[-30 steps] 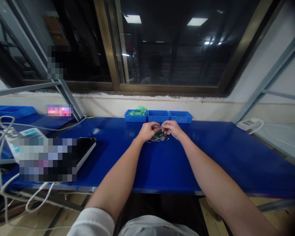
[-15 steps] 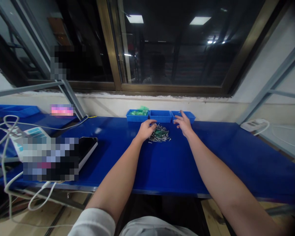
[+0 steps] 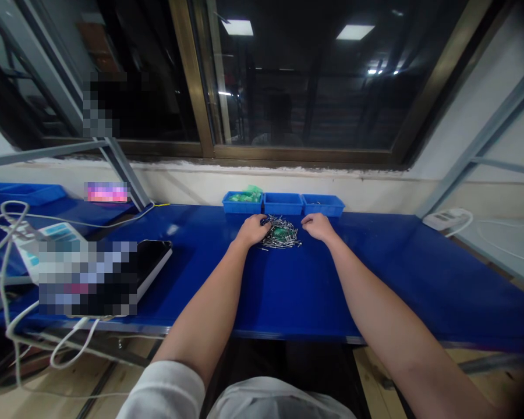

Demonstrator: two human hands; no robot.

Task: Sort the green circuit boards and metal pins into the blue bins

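Observation:
A loose pile of thin metal screws (image 3: 280, 244) lies on the blue table, with a piece of green material (image 3: 283, 233) showing in its middle. At the pile's left edge rests my left hand (image 3: 251, 230), its thumb and forefinger a little apart and touching the screws. My right hand (image 3: 318, 226) is just off the pile's right side, fingers bent and tips together; anything between them is too small to make out. Behind the pile stand three blue bins: a left bin (image 3: 243, 208) with green packets, a middle bin (image 3: 282, 208), and a right bin (image 3: 324, 209) holding a few small pieces.
A dark device with a white side (image 3: 155, 265) lies at the left of the blue table (image 3: 288, 297), near white cables (image 3: 9, 291) and a pale box (image 3: 55, 247). At the far right is a white power strip (image 3: 448, 219). Grey frame posts (image 3: 122, 174) rise beside the window.
My right hand has come back from over the right bin towards the pile, and its spread fingers have closed. My left hand stays at the pile's left edge.

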